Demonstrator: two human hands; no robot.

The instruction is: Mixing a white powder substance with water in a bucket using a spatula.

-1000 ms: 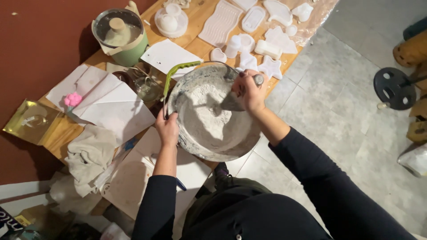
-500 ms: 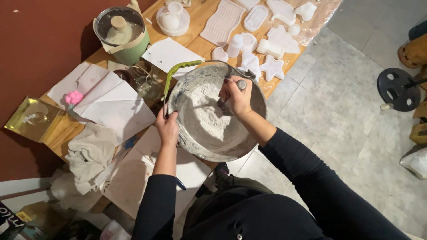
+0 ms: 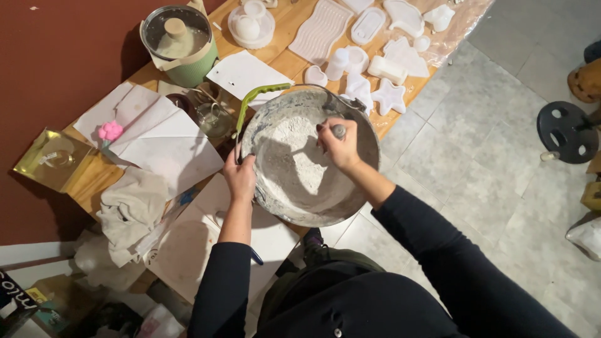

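Note:
A large grey metal bowl (image 3: 269, 200) holds white powder (image 3: 294, 159) and is held out past the edge of a wooden table (image 3: 91, 181). My left hand (image 3: 240, 177) grips the bowl's left rim. Over the powder inside the bowl, my right hand (image 3: 340, 145) is closed around the grey handle of a stirring tool (image 3: 339, 131); the tool's lower end is hidden by the hand. A green handle (image 3: 253, 100) curves off the bowl's upper left rim.
On the table stand several white moulds (image 3: 388, 69), a green pot with a glass lid (image 3: 179, 40), sheets of white paper (image 3: 156, 141), a pink flower shape (image 3: 111, 131), a crumpled cloth (image 3: 128, 209) and a gold tray (image 3: 50, 159). Grey floor tiles lie to the right, with a black weight plate (image 3: 566, 131).
My right hand has moved from the bowl's upper right edge leftwards to over the powder in the bowl's upper middle, taking the tool with it. My left hand stays on the rim.

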